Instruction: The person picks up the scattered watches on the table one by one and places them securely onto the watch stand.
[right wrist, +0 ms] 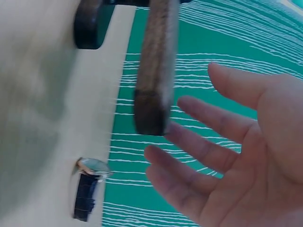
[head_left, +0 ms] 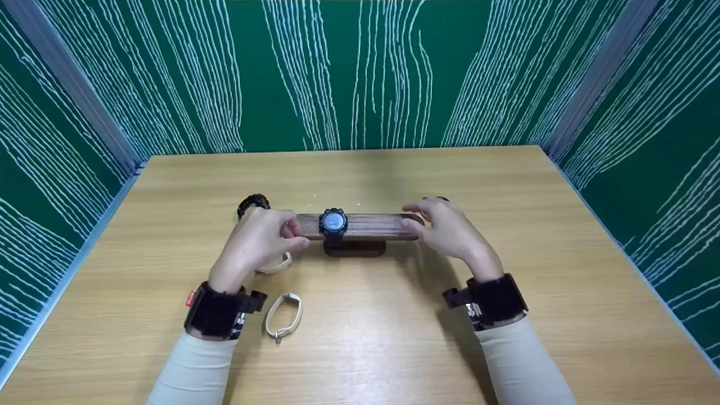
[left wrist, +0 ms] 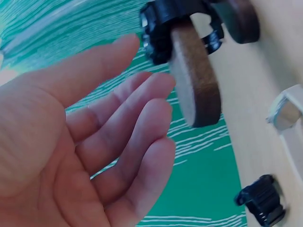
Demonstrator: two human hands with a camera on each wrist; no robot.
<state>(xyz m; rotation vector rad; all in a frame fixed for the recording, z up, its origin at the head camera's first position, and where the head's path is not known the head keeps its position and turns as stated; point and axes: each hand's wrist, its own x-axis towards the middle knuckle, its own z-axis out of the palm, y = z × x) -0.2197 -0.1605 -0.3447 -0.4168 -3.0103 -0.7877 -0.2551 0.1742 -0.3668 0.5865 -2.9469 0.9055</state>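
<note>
A dark wooden watch stand (head_left: 377, 226) has a horizontal bar over a small base (head_left: 365, 251). Around the bar, left of centre, sits a black watch (head_left: 334, 221) with its face toward me. My left hand (head_left: 256, 239) is at the bar's left end, fingers loosely bent; the left wrist view shows a gap between its palm and the bar end (left wrist: 201, 85). At the opposite end is my right hand (head_left: 450, 232), thumb and fingers spread about the bar tip (right wrist: 154, 109). Whether its fingertips touch the wood I cannot tell. Neither hand grips anything.
Behind my left hand lies another black watch (head_left: 253, 203). One pale band (head_left: 278, 264) is partly hidden by that hand; another pale band (head_left: 284, 318) lies nearer. A dark-strapped watch (right wrist: 86, 191) rests beyond my right hand. Green patterned panels (head_left: 337, 73) enclose the wooden table (head_left: 360, 360).
</note>
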